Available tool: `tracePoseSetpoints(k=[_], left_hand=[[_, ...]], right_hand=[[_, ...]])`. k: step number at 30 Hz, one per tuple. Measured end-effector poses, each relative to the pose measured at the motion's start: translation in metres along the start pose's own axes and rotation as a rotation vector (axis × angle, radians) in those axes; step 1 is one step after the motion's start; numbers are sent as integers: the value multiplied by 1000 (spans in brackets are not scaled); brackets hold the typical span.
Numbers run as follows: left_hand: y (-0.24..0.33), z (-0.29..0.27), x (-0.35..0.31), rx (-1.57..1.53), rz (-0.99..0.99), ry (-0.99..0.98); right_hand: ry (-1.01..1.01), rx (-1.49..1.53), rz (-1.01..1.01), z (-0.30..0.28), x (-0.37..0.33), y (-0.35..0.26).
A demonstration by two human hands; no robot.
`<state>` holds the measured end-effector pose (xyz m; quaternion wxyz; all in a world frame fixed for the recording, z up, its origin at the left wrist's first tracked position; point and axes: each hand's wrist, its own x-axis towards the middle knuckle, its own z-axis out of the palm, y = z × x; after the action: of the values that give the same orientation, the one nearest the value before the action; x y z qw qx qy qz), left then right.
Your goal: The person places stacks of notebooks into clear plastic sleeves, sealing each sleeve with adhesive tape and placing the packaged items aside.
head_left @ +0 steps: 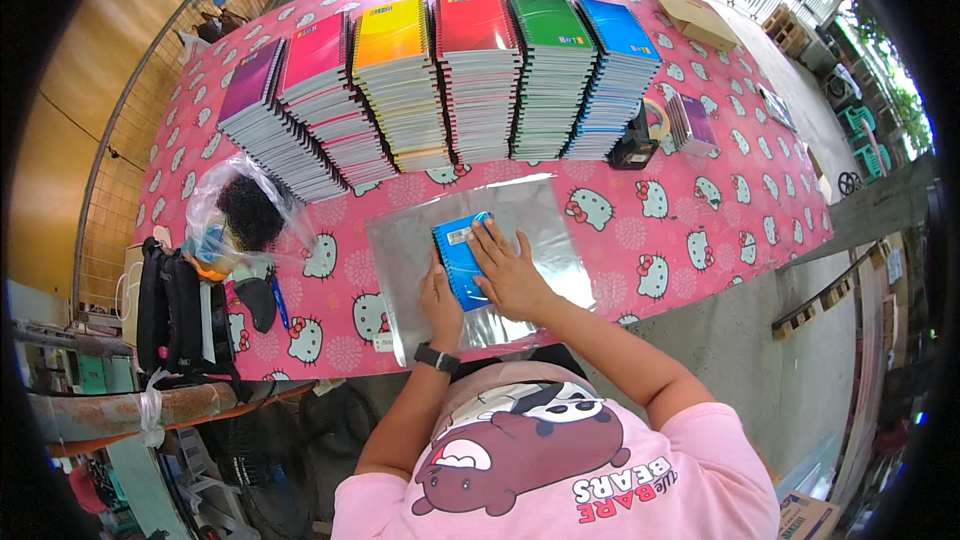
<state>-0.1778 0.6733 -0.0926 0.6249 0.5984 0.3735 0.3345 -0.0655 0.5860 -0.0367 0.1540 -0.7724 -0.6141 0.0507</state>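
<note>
A small blue spiral notebook (pixel 459 285) lies slightly tilted on a clear plastic sheet (pixel 545 215), its coil along the left side. My right hand (pixel 508 273) rests flat on its cover with the fingers spread. My left hand (pixel 440 302), with a dark watch on the wrist, touches the coil edge near the lower left corner. Its fingers are stretched upward along that edge, and their undersides are hidden. Beyond the sheet stand tall stacks of spiral notebooks: purple (pixel 252 78), pink (pixel 314 52), yellow (pixel 391 30), red (pixel 474 22), green (pixel 552 20) and blue (pixel 616 30).
Right of the stacks sit a black tape dispenser (pixel 634 145) and a small purple notebook pile (pixel 692 124). A cardboard piece (pixel 695 18) lies at the far right. On the left are a plastic bag (pixel 215 202), a blue pen (pixel 280 302) and a black bag (pixel 170 305).
</note>
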Motion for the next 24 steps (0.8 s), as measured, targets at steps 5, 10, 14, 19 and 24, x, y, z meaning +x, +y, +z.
tracePoseSetpoints(k=[5, 10, 14, 19, 24], left_hand=[[-7, -13, 9, 266, 209, 85], [7, -58, 35, 1235, 409, 286], [11, -64, 47, 1124, 444, 172], [-5, -71, 50, 1173, 539, 283], [13, -68, 52, 1019, 482, 211]], right_hand=[[-45, -23, 18, -4, 3, -7], [-71, -60, 22, -6, 3, -6], [-79, -61, 32, -7, 3, -5], [-22, -89, 24, -4, 3, -9], [-34, -61, 54, -5, -1, -3]])
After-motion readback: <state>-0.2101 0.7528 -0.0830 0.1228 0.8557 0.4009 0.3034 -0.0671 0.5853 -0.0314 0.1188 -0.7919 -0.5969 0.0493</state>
